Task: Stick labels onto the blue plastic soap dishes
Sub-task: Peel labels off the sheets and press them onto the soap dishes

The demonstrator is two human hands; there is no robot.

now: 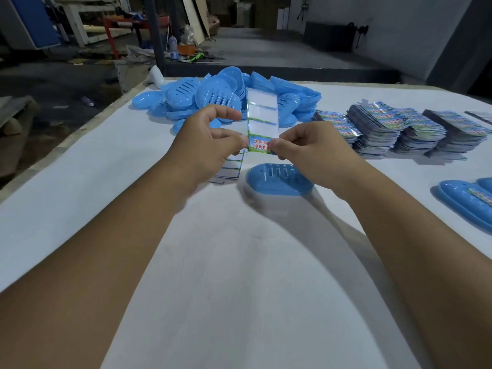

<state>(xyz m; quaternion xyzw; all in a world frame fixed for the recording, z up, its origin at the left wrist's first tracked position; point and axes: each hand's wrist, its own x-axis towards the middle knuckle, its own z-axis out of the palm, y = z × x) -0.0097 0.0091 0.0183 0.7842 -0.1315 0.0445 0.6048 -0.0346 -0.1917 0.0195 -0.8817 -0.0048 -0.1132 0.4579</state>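
Observation:
I hold a label strip [262, 115] upright above the table; its upper part is bare glossy backing and one printed label remains at the bottom. My left hand [213, 141] pinches the strip's left edge. My right hand [306, 153] pinches the printed label at its lower right corner. Just below my hands a blue soap dish [277, 181] lies upside down on the white table. A pile of blue soap dishes [213, 94] sits behind the strip.
Stacks of label sheets [399, 131] stand at the right. Labelled blue dishes [468, 203] lie at the right edge. Used backing strips [231, 166] lie under my left hand. The white table [239, 262] ends at the left edge above the floor.

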